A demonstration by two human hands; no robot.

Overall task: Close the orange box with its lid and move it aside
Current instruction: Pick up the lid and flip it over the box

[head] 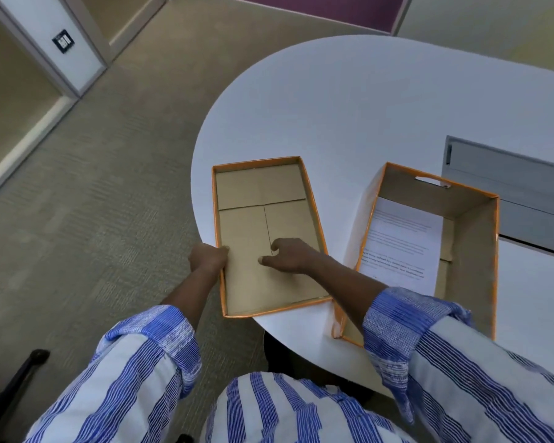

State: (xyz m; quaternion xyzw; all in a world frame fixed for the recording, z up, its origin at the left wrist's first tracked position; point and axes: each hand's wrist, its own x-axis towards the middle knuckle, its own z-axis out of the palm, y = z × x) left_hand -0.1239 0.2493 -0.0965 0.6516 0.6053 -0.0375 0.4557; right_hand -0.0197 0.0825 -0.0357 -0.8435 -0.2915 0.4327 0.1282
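Note:
The orange box (474, 251) stands open on the white table at the right, with printed white paper (403, 241) lying inside. Its lid (256, 190) lies upside down to the left, brown inside facing up, with its near end hanging over the table's edge. My left hand (207, 259) grips the lid's left rim, thumb over the wall. My right hand (288, 255) hovers or rests inside the lid near its right wall, fingers curled and apart, holding nothing that I can see.
The round white table (349, 107) ends just left of the lid, with carpet floor (93, 203) beyond. A grey panel (509, 187) lies on the table behind the box. A dark chair part (16, 388) shows at lower left.

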